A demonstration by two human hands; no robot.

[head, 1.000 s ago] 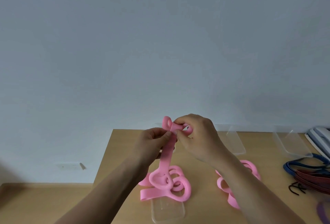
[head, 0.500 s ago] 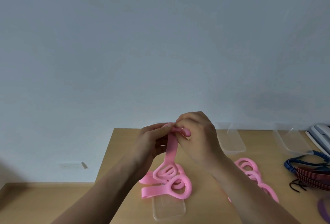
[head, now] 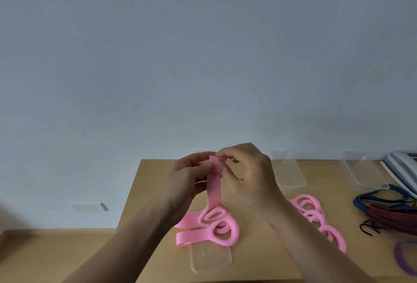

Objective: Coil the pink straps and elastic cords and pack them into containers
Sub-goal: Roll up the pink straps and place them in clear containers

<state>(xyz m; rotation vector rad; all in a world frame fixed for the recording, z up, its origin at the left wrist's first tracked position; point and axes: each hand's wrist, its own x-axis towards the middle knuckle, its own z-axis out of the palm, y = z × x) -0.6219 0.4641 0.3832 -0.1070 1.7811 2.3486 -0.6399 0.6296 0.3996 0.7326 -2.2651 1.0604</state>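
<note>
A: What am I looking at, hands first?

B: I'm seeing both hands raised over the wooden table. The left hand is pinching the top end of a pink strap, fingers pressed together on it. The right hand is pinching the same end from the right, fingertips curled tight onto the fold.

A: Where's the strap going?

B: It's hanging straight down from the pinch and landing in loose loops on the table, middle of the scene. The loops are lying partly over the far edge of a clear container at the near side.

A: Other task stuff?

B: I'm noting a second pink strap lying looped on the table to the right, partly behind the right forearm. Two more clear containers are sitting at the far edge, one just right of the hands, one further right. Blue and red elastic cords are piling at the right edge, with a small black cord near them and a purple one at the near right corner.

A: Anything else?

B: A white device is showing far right, cut off, can't tell what it is.
</note>
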